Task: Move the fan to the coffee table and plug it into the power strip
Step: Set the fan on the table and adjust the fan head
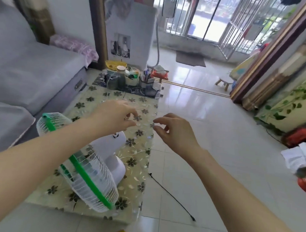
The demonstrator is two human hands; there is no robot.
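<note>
Holding both hands above the table (143,150), you seem to work on something thin between them, probably the fan's cord, but it is too faint to be sure. Your left hand (113,114) has its fingers pinched together, and your right hand (174,130) pinches a small pale thing at the fingertips; what each one grips I cannot tell. The fan (86,169) already lies on the near part of the table, tilted on its green-rimmed cage. I judge that only the plugging remains. Untangle the cord fully first, then carry the plug toward the far cluttered end; a white block (157,85) there may be the power strip, though this is uncertain. Set the fan upright before switching on. No brand or writing is readable.
</note>
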